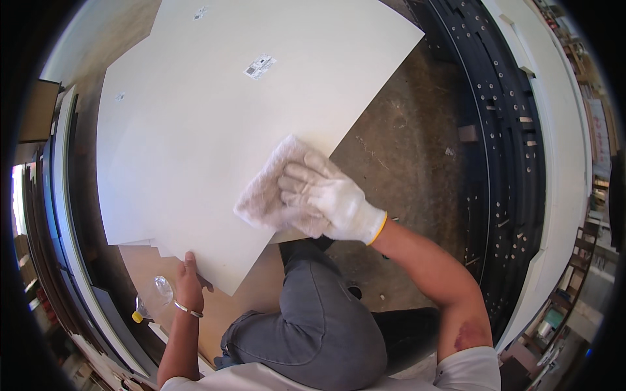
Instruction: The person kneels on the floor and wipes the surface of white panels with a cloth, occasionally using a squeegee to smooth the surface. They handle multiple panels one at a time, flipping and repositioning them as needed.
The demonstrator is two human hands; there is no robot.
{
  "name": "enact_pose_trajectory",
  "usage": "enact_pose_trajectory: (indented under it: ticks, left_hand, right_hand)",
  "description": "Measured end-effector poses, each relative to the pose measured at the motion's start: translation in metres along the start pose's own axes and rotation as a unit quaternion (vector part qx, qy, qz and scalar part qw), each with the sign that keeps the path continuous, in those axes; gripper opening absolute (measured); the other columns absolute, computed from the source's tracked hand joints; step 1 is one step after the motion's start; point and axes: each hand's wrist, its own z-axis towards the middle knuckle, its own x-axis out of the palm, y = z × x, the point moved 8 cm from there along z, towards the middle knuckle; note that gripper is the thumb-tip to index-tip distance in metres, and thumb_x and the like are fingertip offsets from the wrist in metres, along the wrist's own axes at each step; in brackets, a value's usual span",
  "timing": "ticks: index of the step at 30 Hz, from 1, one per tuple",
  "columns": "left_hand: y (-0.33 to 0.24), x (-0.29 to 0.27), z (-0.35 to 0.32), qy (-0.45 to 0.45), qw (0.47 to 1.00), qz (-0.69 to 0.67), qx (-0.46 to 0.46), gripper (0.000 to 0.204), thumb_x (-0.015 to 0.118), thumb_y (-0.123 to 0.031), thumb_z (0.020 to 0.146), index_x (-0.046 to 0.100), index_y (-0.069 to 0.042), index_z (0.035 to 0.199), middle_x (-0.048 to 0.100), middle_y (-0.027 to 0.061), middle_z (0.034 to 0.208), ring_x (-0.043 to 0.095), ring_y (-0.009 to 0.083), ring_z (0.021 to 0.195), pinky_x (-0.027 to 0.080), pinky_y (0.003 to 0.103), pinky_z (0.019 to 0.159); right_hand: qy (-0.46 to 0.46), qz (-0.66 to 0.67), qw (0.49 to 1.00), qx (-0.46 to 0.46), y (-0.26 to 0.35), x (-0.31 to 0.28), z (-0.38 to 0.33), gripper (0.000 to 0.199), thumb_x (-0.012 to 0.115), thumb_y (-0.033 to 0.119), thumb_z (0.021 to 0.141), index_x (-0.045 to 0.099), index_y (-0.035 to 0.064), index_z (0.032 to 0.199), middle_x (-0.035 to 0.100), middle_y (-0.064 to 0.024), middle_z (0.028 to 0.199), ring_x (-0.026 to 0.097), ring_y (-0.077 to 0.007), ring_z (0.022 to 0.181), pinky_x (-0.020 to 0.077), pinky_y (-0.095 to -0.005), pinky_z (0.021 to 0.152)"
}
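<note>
A large white panel (189, 163) with small printed labels lies in front of me, overlapping other white panels at its left. My right hand (326, 199), in a white knit glove with a yellow cuff edge, presses a fluffy whitish cloth (267, 189) onto the panel near its right edge. Its fingers are bent over the cloth. My bare left hand (190, 287), with a bracelet at the wrist, grips the panel's near edge. The thumb rests on top; the other fingers are mostly hidden.
Below the panels shows a brown board (241, 293). A clear plastic bottle (160, 293) with a yellow cap lies left of my wrist. Dark boards with rows of round fittings (502, 150) stand along the right, beside a stained concrete floor (404, 150). My bent knee is close to the panel's near corner.
</note>
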Motion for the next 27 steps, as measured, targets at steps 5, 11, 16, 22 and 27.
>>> enact_pose_trajectory:
  ticks: [5, 11, 16, 22, 27]
  left_hand:
    - [0.001, -0.004, 0.002, 0.016, 1.000, 0.022, 0.001, 0.052, 0.045, -0.048, 0.112, 0.060, -0.003, 0.092, 0.063, 0.0071, 0.072, 0.060, 0.0173, 0.056, 0.047, 0.031, 0.043]
    - [0.002, -0.004, 0.005, 0.025, 0.999, 0.020, 0.015, 0.055, 0.046, -0.050, 0.112, 0.059, -0.003, 0.088, 0.060, 0.0066, 0.068, 0.059, 0.0172, 0.054, 0.047, 0.032, 0.043]
    - [0.008, -0.007, 0.008, 0.030, 0.999, 0.011, -0.004, 0.053, 0.048, -0.053, 0.110, 0.059, -0.005, 0.092, 0.058, 0.0050, 0.068, 0.057, 0.0163, 0.050, 0.048, 0.031, 0.043]
    - [0.006, -0.005, 0.009, 0.045, 0.999, 0.012, 0.002, 0.051, 0.049, -0.052, 0.110, 0.059, -0.004, 0.096, 0.061, 0.0052, 0.069, 0.058, 0.0165, 0.051, 0.048, 0.031, 0.043]
    - [0.007, -0.005, 0.011, 0.064, 0.998, 0.017, 0.008, 0.050, 0.049, -0.051, 0.110, 0.058, -0.004, 0.098, 0.061, 0.0059, 0.070, 0.059, 0.0166, 0.052, 0.049, 0.031, 0.042]
  right_hand:
    - [-0.148, -0.103, 0.973, 0.147, -0.072, -0.086, -0.003, 0.033, 0.065, 0.015, 0.094, 0.074, 0.0064, 0.124, 0.068, -0.0148, 0.137, 0.057, -0.0272, 0.138, 0.0480, -0.0402, 0.115]
    - [-0.222, 0.016, 0.922, 0.317, -0.162, -0.081, -0.032, 0.053, 0.064, 0.007, 0.094, 0.060, 0.0094, 0.147, 0.044, -0.0174, 0.162, 0.046, -0.0325, 0.147, 0.0450, -0.0358, 0.115]
    - [-0.241, -0.198, 0.910, 0.273, -0.125, -0.093, -0.025, 0.032, 0.061, 0.025, 0.100, 0.072, 0.0142, 0.128, 0.071, -0.0087, 0.134, 0.057, -0.0333, 0.135, 0.0490, -0.0442, 0.111]
    - [-0.200, -0.213, 0.915, 0.280, -0.091, -0.077, -0.009, 0.055, 0.063, 0.041, 0.100, 0.053, 0.0232, 0.151, 0.061, -0.0156, 0.145, 0.048, -0.0383, 0.143, 0.0272, -0.0481, 0.127]
    - [-0.309, -0.257, 0.862, 0.308, -0.176, -0.115, -0.039, 0.049, 0.051, 0.046, 0.105, 0.063, 0.0186, 0.143, 0.062, -0.0165, 0.145, 0.049, -0.0375, 0.143, 0.0399, -0.0439, 0.119]
